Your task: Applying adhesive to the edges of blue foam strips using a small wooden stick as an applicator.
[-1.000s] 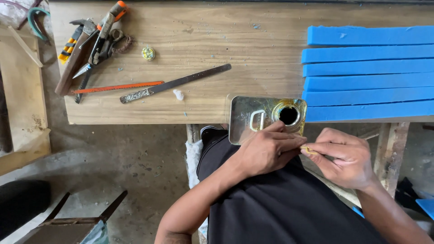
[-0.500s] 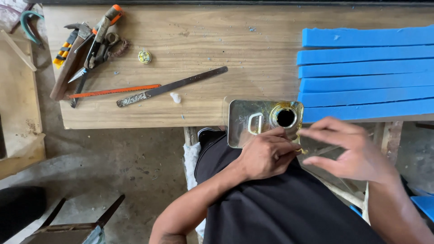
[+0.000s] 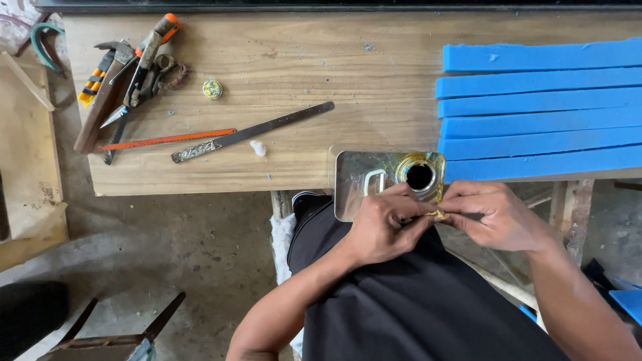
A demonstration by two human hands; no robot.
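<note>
- Yellowish gummy bit (image 3: pixel 438 214) is pinched between fingertips of the left hand (image 3: pixel 381 227) and right hand (image 3: pixel 491 217).
- Metal can (image 3: pixel 388 180) stands just beyond them, at the bench (image 3: pixel 301 60) edge, mouth open.
- Best done with small, steady pinches beside the opening.

Five blue foam strips (image 3: pixel 542 110) lie on the bench. One metal can (image 3: pixel 374 180), one file (image 3: pixel 254 132). Two hands (image 3: pixel 384 224).

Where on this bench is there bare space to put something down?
The widest bare patch of the wooden bench lies between the long metal file and the blue foam strips. The top left corner is crowded with a tool pile. Both hands, left hand and right hand, fill the near edge by the metal can.
</note>
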